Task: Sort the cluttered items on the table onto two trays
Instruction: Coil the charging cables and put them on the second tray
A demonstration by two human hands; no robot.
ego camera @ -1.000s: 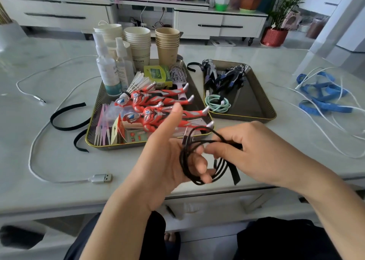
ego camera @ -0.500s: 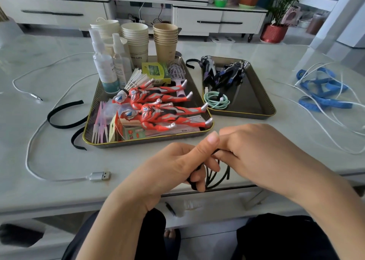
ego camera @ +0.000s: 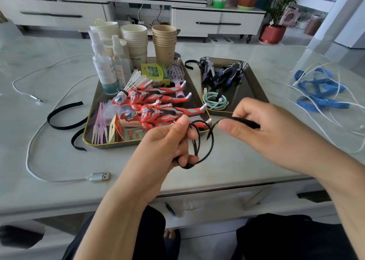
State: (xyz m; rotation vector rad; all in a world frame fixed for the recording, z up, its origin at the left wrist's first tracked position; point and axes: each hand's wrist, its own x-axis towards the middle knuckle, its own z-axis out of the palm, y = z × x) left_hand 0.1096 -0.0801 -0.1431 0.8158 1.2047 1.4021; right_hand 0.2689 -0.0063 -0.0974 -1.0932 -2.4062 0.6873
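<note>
Head view: a white USB cable (ego camera: 99, 177) lies on the worktop (ego camera: 59, 190) beside the crowded left tray (ego camera: 87, 130). Just in front of that tray, the left hand (ego camera: 166, 141) grips a coiled black cord (ego camera: 197, 144) above the worktop, and the right hand (ego camera: 272, 133) pinches its flat end.

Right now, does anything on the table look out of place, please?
Yes: a black strap and white USB cable lie loose beside the left tray; blue tape tangles with white cords at right.
</note>
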